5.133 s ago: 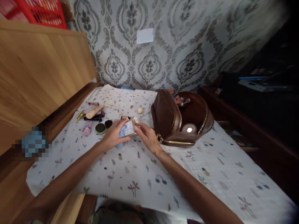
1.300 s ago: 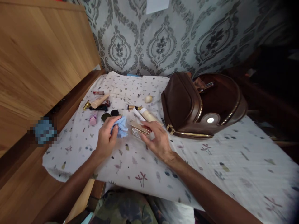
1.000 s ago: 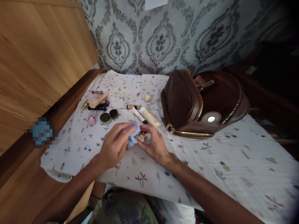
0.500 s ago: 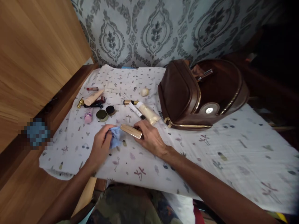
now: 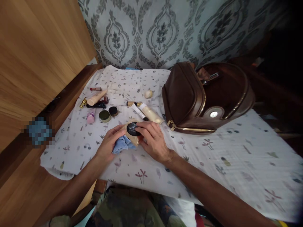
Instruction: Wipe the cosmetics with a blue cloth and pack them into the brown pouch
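Observation:
Between my two hands is a gold makeup compact (image 5: 133,129) with a black round face turned up towards me. My right hand (image 5: 155,142) is closed on its right side, with fingers lying over the black face. My left hand (image 5: 107,144) is closed on a crumpled blue cloth (image 5: 123,144) and touches the compact's left edge; its fingertips are partly hidden. Just beyond the hands lie a cream tube (image 5: 151,113) and a slim white tube (image 5: 139,112) with a black end. Two small dark-lidded jars, a green one (image 5: 104,116) and a black one (image 5: 113,111), stand to the left.
A brown leather backpack (image 5: 184,97) lies on the patterned sheet (image 5: 208,164) at the right. A peach tube (image 5: 97,98), a pink tube (image 5: 90,117) and a lipstick (image 5: 95,89) are at the far left. A small round cream-coloured item (image 5: 148,94) sits further back. A wooden cabinet (image 5: 44,41) borders the left.
The compact has turned from edge-on to show its black face and has moved slightly left, against the cloth. Both hands are closer together.

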Demonstrator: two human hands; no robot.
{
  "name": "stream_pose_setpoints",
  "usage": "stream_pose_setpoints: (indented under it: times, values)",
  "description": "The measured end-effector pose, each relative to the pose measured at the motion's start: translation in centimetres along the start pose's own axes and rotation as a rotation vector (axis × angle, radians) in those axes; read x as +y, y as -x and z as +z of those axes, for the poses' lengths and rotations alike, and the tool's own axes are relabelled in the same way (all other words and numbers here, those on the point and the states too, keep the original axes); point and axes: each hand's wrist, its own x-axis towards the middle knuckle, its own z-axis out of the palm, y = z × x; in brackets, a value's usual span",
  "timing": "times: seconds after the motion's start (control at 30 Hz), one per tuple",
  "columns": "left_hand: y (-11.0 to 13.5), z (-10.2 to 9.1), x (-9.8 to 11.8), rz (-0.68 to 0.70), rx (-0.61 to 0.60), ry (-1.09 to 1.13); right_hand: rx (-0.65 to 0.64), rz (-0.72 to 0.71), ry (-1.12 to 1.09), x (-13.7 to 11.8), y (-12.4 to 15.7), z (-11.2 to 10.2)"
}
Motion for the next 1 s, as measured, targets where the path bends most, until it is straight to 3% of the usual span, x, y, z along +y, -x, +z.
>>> stream_pose_setpoints:
  times: [0.1, 0.2, 0.33, 0.5, 0.67, 0.77, 1.0]
  values:
    - [-0.7, -0.5, 0.4, -0.165, 0.092, 0.330, 0.069, -0.039, 0.004, 0.0, -0.2, -0.4]
    - [-1.3, -1.5, 1.1, -0.253, 0.138, 0.513, 0.032, -0.074, -0.062, -0.3, -0.4, -1.0]
    - [-1.6, -2.6, 1.3, -0.230, 0.132, 0.411, 0.043, 0.033, -0.181, -0.9, -0.6, -1.6]
    - [-1.3, -2.9, 1.7, -0.096, 0.007, 0.183, 0.063, 0.389, -0.369, -0.4, -0.8, -1.0]
    - [-1.2, -2.8, 2.8, -0.079, -0.204, 0.113, -0.188, 0.733, -0.986, 0.2, -1.3, -0.7]
    - [-1.5, -3.0, 2.9, -0.102, -0.241, 0.161, -0.314, 0.800, -1.237, 0.0, -1.7, -1.1]
    - [-2.0, -3.1, 2.0, -0.205, -0.108, 0.254, -0.305, 0.865, -1.393, 0.1, -1.8, -0.9]
